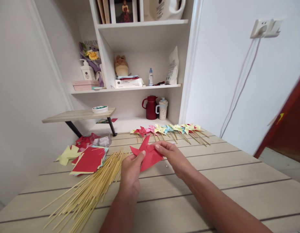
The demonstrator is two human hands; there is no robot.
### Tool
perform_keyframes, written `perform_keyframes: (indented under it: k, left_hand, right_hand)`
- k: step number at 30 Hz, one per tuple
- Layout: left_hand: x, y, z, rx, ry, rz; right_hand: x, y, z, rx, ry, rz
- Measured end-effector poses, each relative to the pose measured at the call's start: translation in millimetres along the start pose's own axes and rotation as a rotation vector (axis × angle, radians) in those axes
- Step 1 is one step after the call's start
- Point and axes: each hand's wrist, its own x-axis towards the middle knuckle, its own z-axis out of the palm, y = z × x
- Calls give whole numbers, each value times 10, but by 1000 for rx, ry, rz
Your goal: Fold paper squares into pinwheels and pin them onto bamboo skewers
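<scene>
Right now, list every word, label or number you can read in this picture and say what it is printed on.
"FLOWER": on the wrapping of the flower bunch on the shelf, upper left.
Print on the white pouch: too small to read.
Label on the tissue box: blurred.
Label on the pump bottle: unreadable.
The red paper in the hands has no text.

To the right of the right hand (173,155) the surface (237,181) lies bare out to its edge, giving open passage. On the left, a spread of bamboo sticks (91,187) and a paper stack (89,160) block the way; finished pinwheels (169,129) line the far edge.
</scene>
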Motion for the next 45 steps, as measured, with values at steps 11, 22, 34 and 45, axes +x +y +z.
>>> perform_keyframes:
  k: [11, 22, 34, 45]
  left_hand:
    - [41, 132, -107, -70, 65, 50]
    - [47, 53, -96, -30, -57, 79]
    - [-20, 17, -28, 96, -90, 94]
    - [-50, 36, 6, 105, -89, 96]
  right_hand:
    - [29, -6, -120, -158, 18, -203]
    - [11, -2, -70, -124, -124, -244]
    - [-6, -32, -59, -279, -38, -200]
    - [-11, -44, -74, -423, 12, -281]
